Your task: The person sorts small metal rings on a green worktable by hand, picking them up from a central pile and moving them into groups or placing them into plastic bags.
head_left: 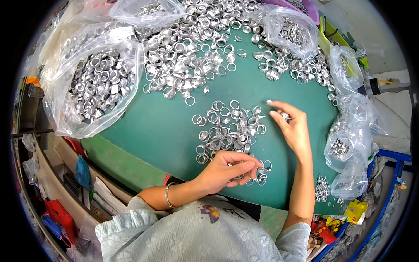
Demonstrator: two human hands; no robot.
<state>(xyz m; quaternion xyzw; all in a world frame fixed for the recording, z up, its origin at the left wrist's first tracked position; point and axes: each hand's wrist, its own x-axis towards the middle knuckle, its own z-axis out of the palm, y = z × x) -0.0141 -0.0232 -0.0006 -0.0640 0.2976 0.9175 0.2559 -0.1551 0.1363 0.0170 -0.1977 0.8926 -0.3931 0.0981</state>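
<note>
Where a heap of silver-grey metal rings (229,136) lies on the green tabletop (161,135), the nearer left hand (228,172), curled around some, overlaps its near edge, the right hand (294,125), also gripping rings, standing just rightward.

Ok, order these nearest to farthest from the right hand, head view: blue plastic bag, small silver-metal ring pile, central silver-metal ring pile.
1. Central ring pile, just left.
2. Small ring pile, lower right.
3. Blue plastic bag, far left.
</note>
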